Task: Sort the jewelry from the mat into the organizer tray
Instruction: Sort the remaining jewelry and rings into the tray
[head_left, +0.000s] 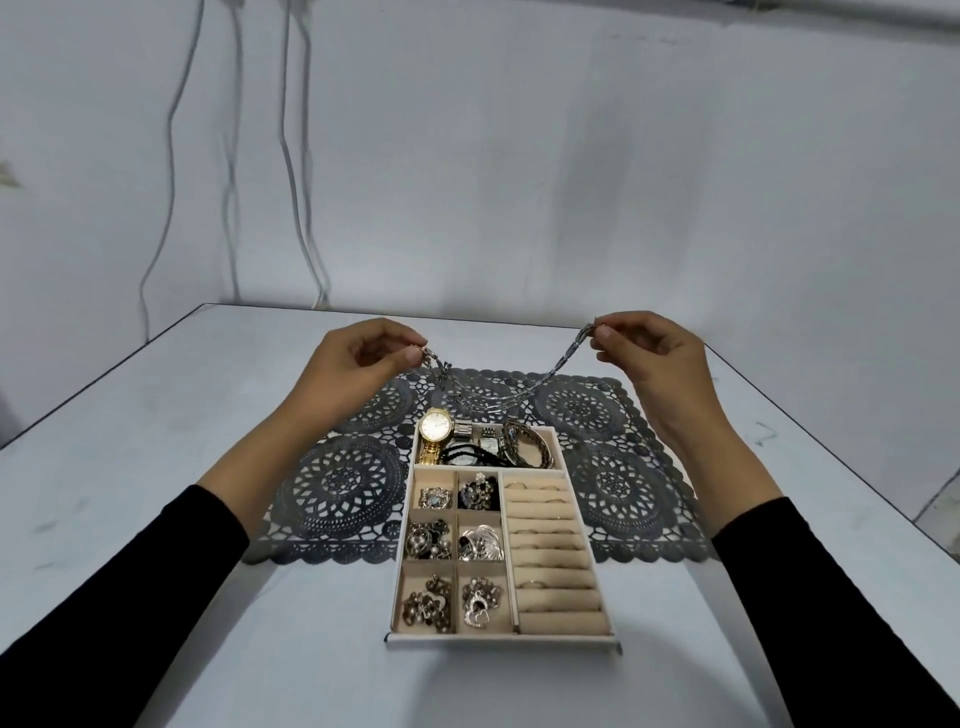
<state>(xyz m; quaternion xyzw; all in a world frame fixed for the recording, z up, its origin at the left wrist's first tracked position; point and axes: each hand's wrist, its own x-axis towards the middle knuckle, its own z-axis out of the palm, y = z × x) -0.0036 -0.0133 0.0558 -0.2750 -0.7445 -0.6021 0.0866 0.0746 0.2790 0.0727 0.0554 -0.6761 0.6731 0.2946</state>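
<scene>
The left grip (358, 358) and right grip (649, 353) each pinch one end of a silver chain (558, 364). It sags over the far edge of the lace mat (343, 478), behind the organizer tray (498, 640). Open counter (156, 415) lies either side.

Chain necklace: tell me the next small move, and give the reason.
Probably bring both hands together and lower the chain necklace toward the long far compartment of the tray. The left hand and right hand each pinch one end, its sagging middle hangs just beyond that compartment above the mat, and all six small squares already hold pieces.
</scene>
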